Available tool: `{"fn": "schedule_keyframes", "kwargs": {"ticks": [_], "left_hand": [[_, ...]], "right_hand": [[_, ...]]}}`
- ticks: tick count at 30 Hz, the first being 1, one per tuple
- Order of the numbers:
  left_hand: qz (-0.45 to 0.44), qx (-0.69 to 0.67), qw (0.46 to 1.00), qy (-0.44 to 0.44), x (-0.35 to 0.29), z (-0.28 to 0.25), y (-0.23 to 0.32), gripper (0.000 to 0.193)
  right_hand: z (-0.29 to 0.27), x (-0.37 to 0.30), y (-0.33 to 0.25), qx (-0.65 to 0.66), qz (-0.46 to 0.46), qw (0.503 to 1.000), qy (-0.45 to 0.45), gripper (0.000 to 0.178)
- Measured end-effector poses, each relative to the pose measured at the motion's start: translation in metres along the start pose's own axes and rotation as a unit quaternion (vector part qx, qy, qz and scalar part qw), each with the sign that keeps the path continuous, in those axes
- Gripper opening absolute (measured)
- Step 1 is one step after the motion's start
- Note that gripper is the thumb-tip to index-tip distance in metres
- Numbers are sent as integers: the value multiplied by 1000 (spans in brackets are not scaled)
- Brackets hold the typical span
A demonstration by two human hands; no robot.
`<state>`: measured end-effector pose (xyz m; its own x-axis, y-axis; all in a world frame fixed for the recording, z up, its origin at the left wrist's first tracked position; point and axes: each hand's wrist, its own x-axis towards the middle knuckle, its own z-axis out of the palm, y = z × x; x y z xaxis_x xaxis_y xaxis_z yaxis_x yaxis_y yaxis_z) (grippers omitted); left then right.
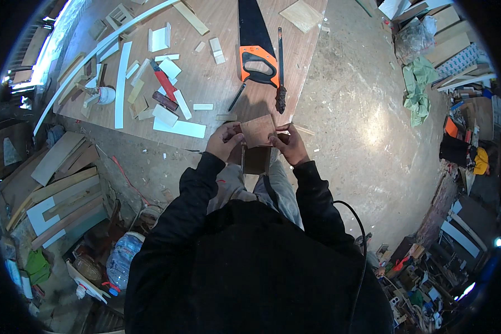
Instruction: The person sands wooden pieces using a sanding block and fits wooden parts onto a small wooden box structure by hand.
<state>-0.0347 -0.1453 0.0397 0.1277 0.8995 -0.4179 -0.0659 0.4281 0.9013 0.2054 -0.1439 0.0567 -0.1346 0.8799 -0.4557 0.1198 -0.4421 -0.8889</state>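
Note:
My left hand (pixel 225 140) and my right hand (pixel 292 145) hold a small brown wooden panel (pixel 258 131) from both sides, near the table's front edge. Fingers and thumbs are closed on its side edges. Just below the panel, toward my body, shows a small brown wooden box (pixel 256 160) with a dark hollow inside. The panel appears to lie over the box's far end; whether the two are joined I cannot tell. Beyond my hands lie an orange-handled handsaw (pixel 259 62), a long thin dark file (pixel 280 64) and a short black stick-like tool (pixel 237 97).
The wooden table (pixel 217 83) carries white strips, offcuts, a red-handled tool (pixel 163 78) and a small white pot (pixel 106 95). Stacked boards (pixel 67 189) and a large plastic bottle (pixel 123 259) stand at left. A green cloth (pixel 419 89) and piled materials line the right.

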Motion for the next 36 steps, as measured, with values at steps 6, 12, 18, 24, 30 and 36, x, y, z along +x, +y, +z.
{"fn": "schedule_keyframes", "kwargs": {"ticks": [6, 12, 18, 24, 30, 36], "left_hand": [[-30, 48, 998, -5, 8, 1, -5, 37], [5, 64, 998, 11, 16, 7, -15, 36], [-15, 93, 995, 17, 22, 5, -21, 35], [12, 105, 994, 22, 24, 2, -31, 34], [22, 104, 994, 14, 23, 1, -38, 34], [36, 126, 991, -13, 21, -4, -39, 40]], "right_hand": [[-3, -10, -2, -165, -46, 983, 66, 19], [1, -11, -4, -136, 9, 985, 104, 21], [3, -8, 5, -133, 17, 985, 106, 22], [2, -8, 10, -142, 16, 983, 118, 24], [4, -9, 13, -157, 15, 980, 123, 24], [5, -10, 8, -145, 35, 983, 111, 22]]}}
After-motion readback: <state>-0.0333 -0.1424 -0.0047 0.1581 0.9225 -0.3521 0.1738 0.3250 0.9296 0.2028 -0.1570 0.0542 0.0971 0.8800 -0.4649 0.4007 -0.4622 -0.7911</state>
